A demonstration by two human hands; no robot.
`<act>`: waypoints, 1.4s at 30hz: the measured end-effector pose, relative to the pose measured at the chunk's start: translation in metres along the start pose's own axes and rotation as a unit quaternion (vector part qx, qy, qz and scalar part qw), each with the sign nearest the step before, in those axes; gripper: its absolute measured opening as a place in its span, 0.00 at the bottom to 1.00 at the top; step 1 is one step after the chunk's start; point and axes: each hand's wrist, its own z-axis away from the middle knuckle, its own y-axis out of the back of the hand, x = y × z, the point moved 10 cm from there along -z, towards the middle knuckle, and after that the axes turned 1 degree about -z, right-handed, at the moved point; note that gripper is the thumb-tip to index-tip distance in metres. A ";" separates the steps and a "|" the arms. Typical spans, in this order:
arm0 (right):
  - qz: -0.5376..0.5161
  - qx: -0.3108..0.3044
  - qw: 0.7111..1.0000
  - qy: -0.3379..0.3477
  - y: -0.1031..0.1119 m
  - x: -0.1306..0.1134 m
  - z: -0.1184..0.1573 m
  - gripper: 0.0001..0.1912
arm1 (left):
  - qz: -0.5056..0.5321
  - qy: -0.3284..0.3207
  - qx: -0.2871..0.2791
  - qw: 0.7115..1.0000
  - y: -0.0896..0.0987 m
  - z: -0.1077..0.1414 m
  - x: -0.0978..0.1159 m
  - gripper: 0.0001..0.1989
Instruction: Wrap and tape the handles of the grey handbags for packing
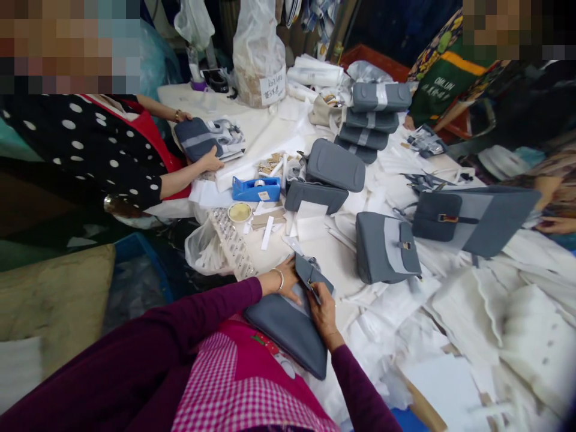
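A dark grey bag lies tilted against the front of my apron at the table's near edge, its small flap and buckle toward the far side. My left hand rests on the bag beside the flap, fingers spread. At the flap's buckle strap, my right hand pinches the strap end between thumb and fingers. A second grey bag with a light stripe stands upright to the right of my hands.
Across the table are stacked grey bags, a blue tape dispenser, a round tin and loose white paper. People handle bags at left and right. A blue crate stands at lower left.
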 end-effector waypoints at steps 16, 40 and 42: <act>0.120 -0.210 0.970 0.009 -0.005 0.003 -0.025 0.16 | 0.037 0.123 0.010 0.992 -0.012 0.026 -0.038 0.54; 0.294 -0.315 0.902 0.040 -0.040 0.004 -0.035 0.08 | 0.096 0.167 0.005 0.981 -0.030 0.025 -0.052 0.61; 0.304 -0.324 0.895 0.049 -0.044 0.002 -0.032 0.09 | 0.098 0.170 0.007 0.981 -0.029 0.026 -0.052 0.62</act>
